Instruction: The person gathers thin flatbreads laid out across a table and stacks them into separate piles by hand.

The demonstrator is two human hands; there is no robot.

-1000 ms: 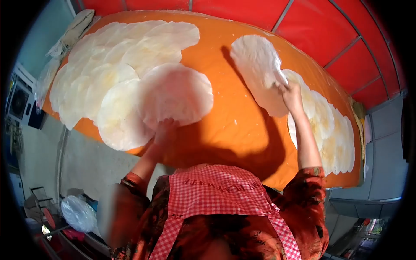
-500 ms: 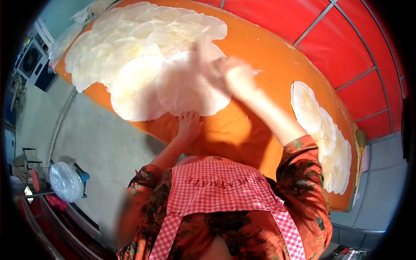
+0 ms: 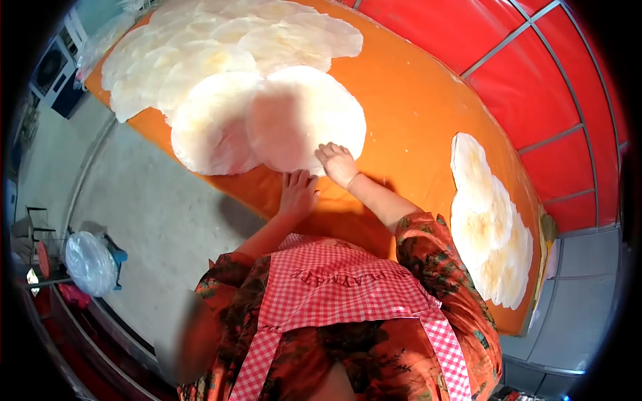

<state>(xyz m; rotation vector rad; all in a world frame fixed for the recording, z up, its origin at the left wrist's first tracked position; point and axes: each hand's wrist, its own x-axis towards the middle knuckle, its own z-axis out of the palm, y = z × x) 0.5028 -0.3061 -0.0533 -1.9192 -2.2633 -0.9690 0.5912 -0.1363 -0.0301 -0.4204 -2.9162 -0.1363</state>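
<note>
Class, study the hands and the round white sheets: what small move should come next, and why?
Probably the right hand should reach for the overlapping sheets farther right: the round sheet nearest the left hand lies spread out, overlapping the sheet on its left, and bare orange surface to its right offers room for another.

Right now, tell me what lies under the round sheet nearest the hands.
A neighbouring sheet runs under the left edge of the round sheet. The orange surface shows beside it; whatever its middle covers is hidden.
</note>
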